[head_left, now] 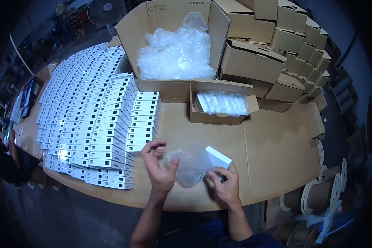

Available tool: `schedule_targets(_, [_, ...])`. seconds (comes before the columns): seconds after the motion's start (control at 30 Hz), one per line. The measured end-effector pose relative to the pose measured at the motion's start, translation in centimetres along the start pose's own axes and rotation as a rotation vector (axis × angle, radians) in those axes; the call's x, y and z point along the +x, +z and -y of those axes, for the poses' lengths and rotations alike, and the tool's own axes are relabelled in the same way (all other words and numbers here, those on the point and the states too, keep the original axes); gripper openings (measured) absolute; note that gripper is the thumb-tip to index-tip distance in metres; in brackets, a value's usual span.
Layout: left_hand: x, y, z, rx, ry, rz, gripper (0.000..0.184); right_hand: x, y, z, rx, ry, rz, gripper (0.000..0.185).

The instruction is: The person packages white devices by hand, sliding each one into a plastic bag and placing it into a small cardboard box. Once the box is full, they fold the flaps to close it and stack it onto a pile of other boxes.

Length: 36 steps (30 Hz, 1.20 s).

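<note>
My right hand grips a small white box, its fingers and thumb around the lower end. A clear plastic bag hangs beside the box, its edge near my right thumb. My left hand is to the left of the bag, fingers curled loosely and apart from the thumb, with nothing visible in it. Behind both hands, an open cardboard carton holds a row of white boxes in plastic bags.
Stacked white boxes cover the table's left side. A large carton of clear plastic bags stands at the back. Brown cartons are piled back right. Cable spools stand beyond the right edge. Another person is at far left.
</note>
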<state>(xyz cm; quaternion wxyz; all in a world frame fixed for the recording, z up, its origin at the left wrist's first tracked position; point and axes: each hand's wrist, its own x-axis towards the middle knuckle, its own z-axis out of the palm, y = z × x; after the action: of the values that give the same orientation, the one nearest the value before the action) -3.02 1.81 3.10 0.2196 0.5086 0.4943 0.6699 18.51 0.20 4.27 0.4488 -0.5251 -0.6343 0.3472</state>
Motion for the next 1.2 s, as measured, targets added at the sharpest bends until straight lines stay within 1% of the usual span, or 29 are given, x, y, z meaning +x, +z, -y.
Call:
schedule_targets(0.03, [-0.7, 0.2, -0.1, -0.164, -0.113, 0.021, 0.086, 0.0, 0.0, 0.0, 0.016, -0.006, -0.046, 0.015])
schedule_targets(0.1, [-1.8, 1.1, -0.7, -0.491, -0.335, 0.063, 0.095, 0.0, -0.1, 0.3, 0.041, 0.028, -0.071, 0.015])
schedule_targets(0.13, [-2.3, 0.8, -0.9, -0.605, -0.416, 0.195, 0.098, 0.0, 0.1, 0.5, 0.049, 0.033, -0.088, 0.015])
schedule_targets(0.2, [-3.1, 0.8, -0.5, -0.535, -0.540, 0.321, 0.089, -0.1, 0.1, 0.8, 0.022, 0.057, -0.080, 0.017])
schedule_targets(0.23, [-3.3, 1.1, -0.5, -0.500, -0.603, 0.383, 0.085, 0.0, 0.2, 0.8, 0.028, 0.017, -0.058, 0.018])
schedule_targets(0.27, [-3.5, 1.5, -0.7, -0.487, -0.594, 0.338, 0.070, 0.1, 0.2, 0.7, 0.034, -0.023, -0.035, 0.020])
schedule_targets(0.3, [-3.7, 1.6, -0.9, -0.463, -0.579, 0.315, 0.067, 0.1, 0.3, 0.6, 0.039, -0.063, -0.013, 0.022])
schedule_targets(0.33, [-3.7, 1.6, -1.0, -0.437, -0.564, 0.292, 0.065, 0.2, 0.4, 0.3, 0.129, -0.102, -0.034, 0.022])
schedule_targets(0.37, [-3.8, 1.5, -1.0, -0.410, -0.549, 0.267, 0.062, 0.5, -0.1, 0.4, 0.151, -0.063, -0.051, 0.021])
schedule_targets(0.43, [-4.3, 1.0, -0.4, -0.286, -0.498, 0.294, 0.058, 1.6, -2.1, 0.3, 0.194, 0.020, -0.087, 0.022])
schedule_targets(0.5, [-4.1, 0.5, -0.5, -0.144, -0.418, 0.335, 0.056, 3.0, -3.3, -1.1, 0.182, -0.056, -0.197, 0.030])
schedule_targets(0.57, [-3.5, 0.3, -1.4, 0.015, -0.312, 0.386, 0.055, 4.2, -3.8, 0.6, 0.273, -0.211, -0.191, 0.030])
schedule_targets(0.63, [-3.7, 0.2, -1.1, 0.062, -0.264, 0.427, 0.057, 5.7, -4.6, 3.2, 0.361, -0.367, -0.183, 0.036])
schedule_targets(0.7, [-4.0, 0.1, -0.7, 0.115, -0.238, 0.467, 0.058, 7.4, -5.6, 5.0, 0.222, -0.481, 0.014, 0.033])
schedule_targets(0.77, [-4.0, 0.2, -0.6, 0.136, -0.241, 0.492, 0.059, 8.8, -6.4, 6.5, 0.083, -0.588, 0.214, 0.034])
schedule_targets(0.8, [-3.8, 0.3, -0.6, 0.149, -0.240, 0.500, 0.059, 9.2, -5.8, 7.3, 0.062, -0.561, 0.226, 0.033])
schedule_targets(0.9, [-3.8, 0.4, -0.7, 0.180, -0.244, 0.496, 0.060, 10.3, -4.8, 7.3, 0.096, -0.557, 0.430, 0.032])
schedule_targets(0.93, [-3.8, 0.4, -0.6, 0.175, -0.251, 0.493, 0.060, 10.3, -4.9, 7.1, 0.110, -0.488, 0.525, 0.029])
schedule_targets(1.03, [-3.9, 0.5, -0.2, 0.137, -0.261, 0.481, 0.060, 9.8, -3.4, 6.5, 0.307, -0.366, 0.567, 0.037])
schedule_targets(1.07, [-3.8, 0.5, -0.2, 0.108, -0.255, 0.470, 0.060, 9.6, -2.9, 6.2, 0.307, -0.362, 0.566, 0.048])
schedule_targets(1.1, [-3.7, 0.5, -0.1, 0.080, -0.249, 0.461, 0.060, 9.5, -2.8, 5.7, 0.299, -0.324, 0.573, 0.048])
schedule_targets(1.17, [-3.5, 0.4, -0.5, -0.004, -0.330, 0.451, 0.056, 9.3, -2.7, 4.5, 0.286, -0.246, 0.582, 0.050])
schedule_targets(1.2, [-3.5, 0.3, -0.5, -0.042, -0.370, 0.461, 0.055, 9.2, -2.4, 4.3, 0.298, -0.247, 0.572, 0.051])
